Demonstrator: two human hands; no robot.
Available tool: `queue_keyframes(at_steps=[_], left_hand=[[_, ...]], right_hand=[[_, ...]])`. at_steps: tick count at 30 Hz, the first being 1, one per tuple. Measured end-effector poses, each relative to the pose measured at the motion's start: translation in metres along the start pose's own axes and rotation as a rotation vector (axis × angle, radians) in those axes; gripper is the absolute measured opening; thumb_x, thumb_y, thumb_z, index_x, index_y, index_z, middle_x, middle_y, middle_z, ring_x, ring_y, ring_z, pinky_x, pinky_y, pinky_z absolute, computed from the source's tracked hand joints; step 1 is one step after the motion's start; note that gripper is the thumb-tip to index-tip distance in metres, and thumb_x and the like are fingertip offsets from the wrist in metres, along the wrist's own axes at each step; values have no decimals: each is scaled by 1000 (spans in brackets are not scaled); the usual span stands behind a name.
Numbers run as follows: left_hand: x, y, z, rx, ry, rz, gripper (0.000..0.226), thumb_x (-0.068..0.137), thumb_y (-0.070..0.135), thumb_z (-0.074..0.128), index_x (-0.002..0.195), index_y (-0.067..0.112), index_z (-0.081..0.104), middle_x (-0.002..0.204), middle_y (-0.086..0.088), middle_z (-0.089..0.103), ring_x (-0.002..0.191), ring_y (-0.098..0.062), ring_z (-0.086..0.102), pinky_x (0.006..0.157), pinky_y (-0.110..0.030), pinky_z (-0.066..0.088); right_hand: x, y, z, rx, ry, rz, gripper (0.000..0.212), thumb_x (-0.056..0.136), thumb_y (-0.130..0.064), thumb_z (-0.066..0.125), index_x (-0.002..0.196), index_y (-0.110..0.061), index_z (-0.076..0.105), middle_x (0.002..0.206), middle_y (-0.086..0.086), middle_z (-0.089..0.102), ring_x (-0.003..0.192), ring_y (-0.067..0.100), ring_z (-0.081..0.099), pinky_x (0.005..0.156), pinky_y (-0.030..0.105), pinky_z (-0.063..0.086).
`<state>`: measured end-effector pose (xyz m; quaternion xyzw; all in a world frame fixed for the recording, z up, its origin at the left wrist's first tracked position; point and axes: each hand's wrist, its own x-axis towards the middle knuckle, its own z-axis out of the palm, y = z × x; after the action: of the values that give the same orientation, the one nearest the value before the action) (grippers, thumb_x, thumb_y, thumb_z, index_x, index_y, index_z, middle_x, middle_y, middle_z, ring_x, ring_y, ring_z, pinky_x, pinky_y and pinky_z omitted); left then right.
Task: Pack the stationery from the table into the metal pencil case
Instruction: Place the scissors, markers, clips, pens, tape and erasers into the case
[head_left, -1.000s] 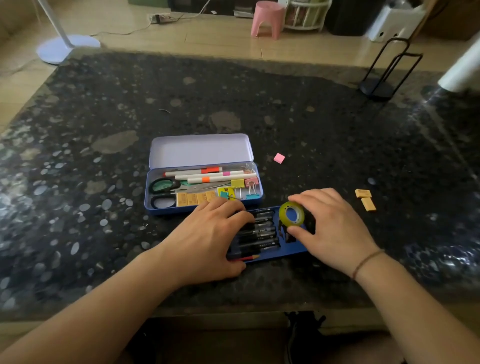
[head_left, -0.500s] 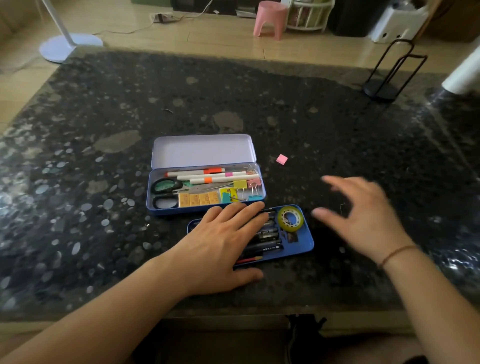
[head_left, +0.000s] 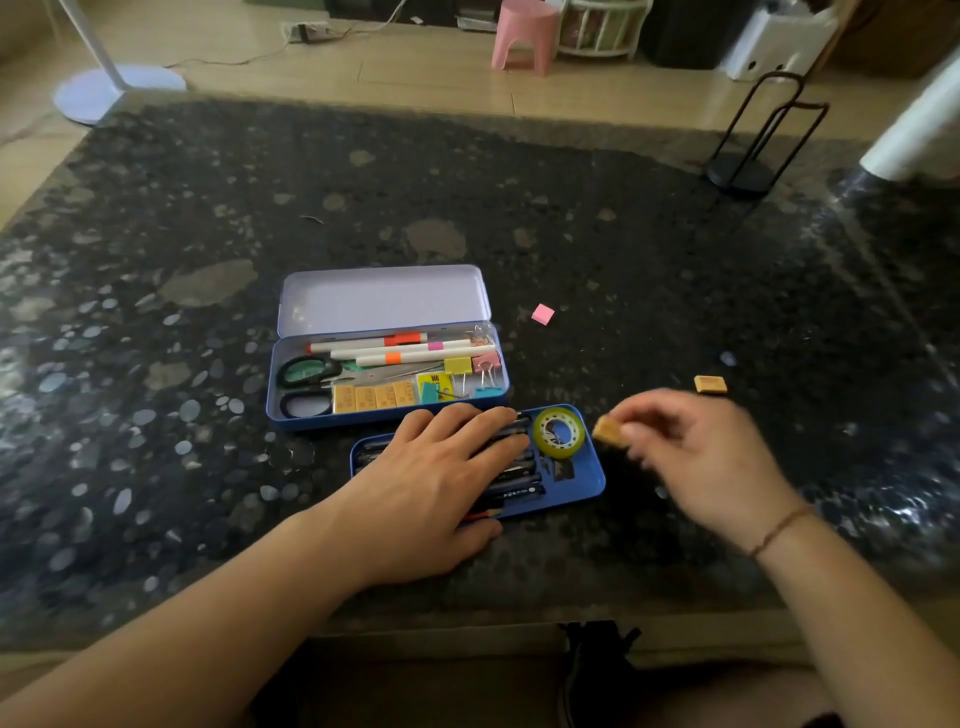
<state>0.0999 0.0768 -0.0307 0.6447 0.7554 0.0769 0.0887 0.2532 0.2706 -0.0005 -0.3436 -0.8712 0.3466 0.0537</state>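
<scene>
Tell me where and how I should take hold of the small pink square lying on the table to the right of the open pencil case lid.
Pinch the pink square across two opposite side edges, thumb and forefinger coming straight down. It lies flat and alone on the table, clear of the pencil case, so every edge looks free. The right hand already holds a tan eraser.

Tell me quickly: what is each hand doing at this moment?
Left hand: open, fingers flat on the pens in the blue tray.
Right hand: closed, pinching a small yellow eraser above the table.
</scene>
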Motion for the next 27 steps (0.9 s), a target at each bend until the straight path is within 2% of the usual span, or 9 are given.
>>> queue_keyframes(at_steps=[2,5,9,13,16,19,23,27], left_hand=[[0,1,-1,0,-6,-3,73,86,55,50,148,32,19,157,9,16,141,-17,16,112,-40,20],[0,0,0,5,-8,-2,72,87,55,49,148,33,18,157,9,14,141,-17,15,113,-40,20],[0,-1,1,9,-16,4,71,87,56,48,148,33,17,157,9,14,141,-17,14,113,-40,20],[0,-1,1,13,-8,7,71,86,55,50,147,33,20,156,9,16,140,-17,16,112,-41,23],[0,-1,1,13,-13,5,71,87,55,50,147,33,18,156,9,15,140,-17,15,113,-42,22],[1,-1,0,10,-13,5,71,87,54,50,147,34,17,157,9,14,141,-17,14,113,-42,21],[1,0,0,8,-29,-7,71,88,54,49,148,35,16,157,8,12,141,-18,11,114,-42,19],[2,0,0,18,-29,-15,72,87,55,49,148,35,17,157,8,11,141,-19,12,113,-43,18]], right_hand=[[-9,-13,15,-53,-114,-94,20,86,-16,65,92,-34,69,90,-19,65,84,-4,60,78,16,49],[-11,-16,31,-214,-80,-192,17,87,-18,64,100,-28,70,96,-16,62,89,-3,56,81,9,40],[-7,-12,38,-333,-19,-240,16,86,-24,64,100,-28,70,99,-13,61,96,2,53,82,18,45],[-8,-15,40,-417,38,-210,18,85,-37,65,103,-34,64,99,-14,63,91,3,51,69,15,37],[-10,-15,40,-496,24,-189,27,81,-49,65,106,-39,61,101,-16,64,88,1,47,66,16,40],[-10,-15,42,-489,11,-191,29,81,-47,66,109,-38,64,104,-16,65,95,3,50,72,20,45],[-8,-16,43,-502,44,-264,27,80,-40,69,106,-34,70,101,-12,70,90,6,54,68,22,44],[-7,-16,38,-511,28,-244,36,80,-47,67,115,-40,62,98,-14,65,85,3,47,67,23,42]])
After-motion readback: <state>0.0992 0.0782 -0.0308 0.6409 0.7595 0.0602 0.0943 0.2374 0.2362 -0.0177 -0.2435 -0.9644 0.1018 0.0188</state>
